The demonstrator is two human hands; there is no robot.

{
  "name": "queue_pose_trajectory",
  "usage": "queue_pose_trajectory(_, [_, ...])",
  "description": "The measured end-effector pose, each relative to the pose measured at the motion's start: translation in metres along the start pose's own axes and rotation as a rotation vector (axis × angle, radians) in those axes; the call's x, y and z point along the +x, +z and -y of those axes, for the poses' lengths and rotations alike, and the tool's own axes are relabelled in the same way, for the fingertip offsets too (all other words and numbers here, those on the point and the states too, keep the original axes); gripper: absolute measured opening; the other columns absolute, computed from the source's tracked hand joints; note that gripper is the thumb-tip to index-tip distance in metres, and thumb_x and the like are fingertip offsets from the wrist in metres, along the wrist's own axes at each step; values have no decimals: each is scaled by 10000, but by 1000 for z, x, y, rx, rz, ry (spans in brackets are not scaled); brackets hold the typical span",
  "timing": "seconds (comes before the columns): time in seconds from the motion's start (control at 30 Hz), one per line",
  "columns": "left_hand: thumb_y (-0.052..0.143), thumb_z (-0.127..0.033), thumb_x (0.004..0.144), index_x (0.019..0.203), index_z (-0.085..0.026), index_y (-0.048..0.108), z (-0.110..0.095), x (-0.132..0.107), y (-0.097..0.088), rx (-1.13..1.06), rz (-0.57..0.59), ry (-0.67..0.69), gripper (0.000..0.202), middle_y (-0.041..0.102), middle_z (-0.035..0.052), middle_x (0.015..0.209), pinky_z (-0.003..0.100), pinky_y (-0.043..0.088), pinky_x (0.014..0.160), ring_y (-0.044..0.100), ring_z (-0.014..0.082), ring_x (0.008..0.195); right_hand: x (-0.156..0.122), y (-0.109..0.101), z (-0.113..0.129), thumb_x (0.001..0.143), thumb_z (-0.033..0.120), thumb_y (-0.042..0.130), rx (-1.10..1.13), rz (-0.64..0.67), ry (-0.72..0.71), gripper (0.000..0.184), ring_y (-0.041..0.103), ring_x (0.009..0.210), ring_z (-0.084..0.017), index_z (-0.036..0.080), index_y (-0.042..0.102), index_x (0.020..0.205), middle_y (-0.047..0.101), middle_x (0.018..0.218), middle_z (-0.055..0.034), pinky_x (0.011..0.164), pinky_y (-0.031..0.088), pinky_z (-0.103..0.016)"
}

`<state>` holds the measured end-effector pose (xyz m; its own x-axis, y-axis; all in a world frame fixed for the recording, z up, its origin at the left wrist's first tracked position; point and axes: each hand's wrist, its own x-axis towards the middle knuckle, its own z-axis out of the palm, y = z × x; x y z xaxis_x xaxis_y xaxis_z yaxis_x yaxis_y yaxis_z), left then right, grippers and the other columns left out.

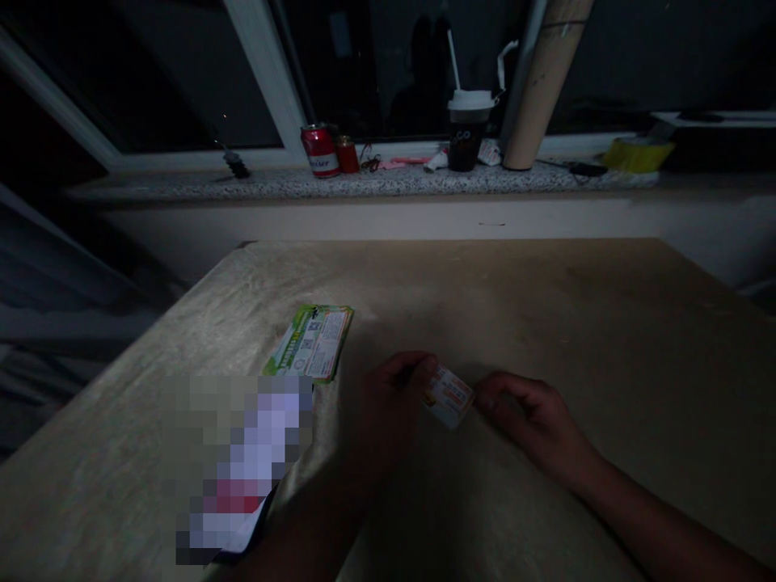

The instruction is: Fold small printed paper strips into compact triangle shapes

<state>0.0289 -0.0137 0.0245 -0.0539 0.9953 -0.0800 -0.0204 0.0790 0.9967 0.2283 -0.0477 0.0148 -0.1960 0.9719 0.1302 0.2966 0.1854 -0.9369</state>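
Note:
Both my hands meet over a pale wooden table (pixel 546 323) in dim light. My left hand (pixel 394 396) pinches the left edge of a small white and orange packet (pixel 449 398). My right hand (pixel 530 412) has its fingers closed at the packet's right edge. The packet is held just above the tabletop. A green printed card (pixel 312 343) lies flat on the table, to the left of my left hand.
A blurred-out paper (pixel 242 461) lies at the table's front left. On the stone windowsill (pixel 182 186) behind stand a red can (pixel 319 150), a small red jar (pixel 347 154), a lidded cup with a straw (pixel 468 129), a cardboard tube (pixel 542 81) and a yellow object (pixel 636 153).

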Motion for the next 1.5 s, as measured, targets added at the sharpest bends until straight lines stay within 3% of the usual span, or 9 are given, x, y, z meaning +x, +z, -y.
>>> queue_pose_trajectory(0.23, [767, -343, 776, 830, -173, 720, 0, 1, 4, -54, 47, -102, 185, 757, 31, 736, 290, 575, 626, 714, 181, 664, 3, 2, -7, 898, 443, 704, 154, -132, 117, 247, 627, 659, -147, 203, 673, 850, 692, 737, -22, 586, 502, -258])
queue_pose_trajectory(0.4, [785, -349, 756, 1027, -157, 680, 3, 0, 3, -36, 147, -172, 349, 755, 37, 709, 279, 539, 568, 709, 194, 617, 7, 0, -13, 843, 397, 782, 508, -60, 211, 277, 644, 559, -140, 205, 632, 975, 689, 636, 20, 556, 520, -257])
queue_pose_trajectory(0.53, [741, -346, 782, 1055, -173, 668, 4, -1, 1, -8, 232, -146, 331, 730, 10, 671, 255, 499, 545, 678, 170, 580, 8, -3, -20, 840, 322, 787, 612, -53, 240, 212, 613, 502, -113, 193, 667, 958, 704, 631, 15, 518, 507, -236])
queue_pose_trajectory(0.73, [704, -312, 794, 1029, -172, 671, 6, 0, 1, -27, 235, -157, 276, 679, -10, 642, 228, 469, 514, 626, 137, 544, 0, -1, -10, 887, 221, 705, 216, 62, -53, 135, 730, 842, -194, 228, 745, 1016, 775, 945, -65, 735, 582, -315])
queue_pose_trajectory(0.87, [689, -384, 825, 1057, -165, 663, 13, -2, 3, -33, 407, -230, 320, 664, -4, 659, 230, 459, 461, 600, 132, 484, -1, -1, -4, 902, 196, 679, 32, 41, -212, 129, 712, 829, -196, 237, 755, 997, 759, 908, -54, 732, 562, -322])
queue_pose_trajectory(0.97, [623, -421, 896, 932, -161, 691, 14, -2, 1, 76, 432, -133, 271, 644, 2, 673, 229, 446, 484, 579, 119, 500, 2, -3, -5, 923, 279, 681, 25, -22, -138, 95, 677, 767, -178, 220, 753, 904, 722, 825, -41, 680, 539, -297])
queue_pose_trajectory(1.1, [475, -486, 984, 777, -156, 702, 10, 1, -4, 129, 408, 35, 451, 615, 19, 644, 241, 436, 550, 565, 132, 584, 2, -4, -11, 920, 386, 687, 135, -16, 49, 226, 667, 746, -174, 195, 707, 801, 710, 795, -38, 671, 526, -291])
queue_pose_trajectory(1.3, [654, -312, 868, 1071, -174, 703, 10, 1, -3, 175, 442, 7, 250, 752, 57, 856, 260, 486, 616, 667, 173, 704, 2, -3, -17, 914, 437, 680, 170, 7, 147, 259, 635, 686, -157, 189, 660, 843, 679, 744, -19, 625, 497, -281])
queue_pose_trajectory(1.5, [616, -286, 919, 1303, -222, 599, 18, -3, -2, 483, 418, 143, 390, 772, 87, 966, 327, 515, 710, 718, 246, 810, 4, -4, -18, 927, 323, 650, -211, -68, 30, 271, 669, 761, -198, 221, 626, 1177, 704, 879, -42, 684, 539, -344])
